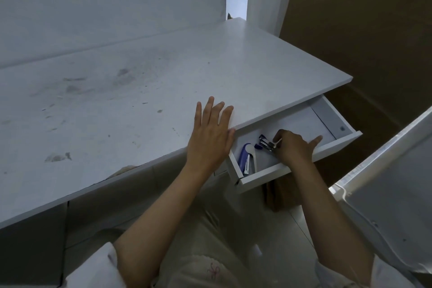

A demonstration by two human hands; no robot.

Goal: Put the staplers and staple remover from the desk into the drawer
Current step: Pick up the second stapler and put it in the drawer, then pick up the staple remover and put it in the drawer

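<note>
Right hand [295,147] curled over staple remover [267,144] inside drawer [264,173], left hand [210,138] flat on desk [140,91].

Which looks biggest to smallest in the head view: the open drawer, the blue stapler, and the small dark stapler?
1. Drawer
2. Blue stapler
3. Small dark stapler, though the right hand covers part of it, so its full size is unsure.

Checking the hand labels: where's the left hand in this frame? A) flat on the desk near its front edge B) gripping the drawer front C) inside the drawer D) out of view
A: the left hand lies palm-down, fingers spread, on the desk; the right hand is the one in the drawer.
</note>
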